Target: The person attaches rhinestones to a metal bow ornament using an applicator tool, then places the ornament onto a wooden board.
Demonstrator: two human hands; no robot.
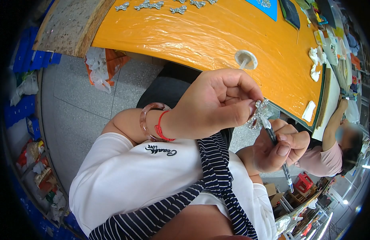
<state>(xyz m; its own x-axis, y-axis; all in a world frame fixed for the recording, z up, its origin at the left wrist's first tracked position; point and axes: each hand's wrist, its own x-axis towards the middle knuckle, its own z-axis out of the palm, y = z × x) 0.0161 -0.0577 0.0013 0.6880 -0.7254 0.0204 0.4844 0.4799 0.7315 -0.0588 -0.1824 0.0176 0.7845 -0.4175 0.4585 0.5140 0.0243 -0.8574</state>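
My left hand [221,102], with a bangle and a red cord at its wrist, pinches a silvery, jewelled piece [257,116] between thumb and fingertips. My right hand [281,145] grips a dark pen-like tool [287,176]. The tool's pale tip lies right beside the jewelled piece; whether they touch cannot be made out. Both hands are over the near edge of the orange-covered table [173,34]. Just beyond my left hand, a round whitish dish [246,59] rests on the table. Several similar silvery pieces [179,9] lie at the table's far left.
A blue sheet [265,9] and a dark flat case [289,15] lie at the back right. White crumpled tissue [314,64] and a white piece [308,111] are at the right. Another person [323,160] sits at the right. A wooden board [69,28] adjoins the table's left end.
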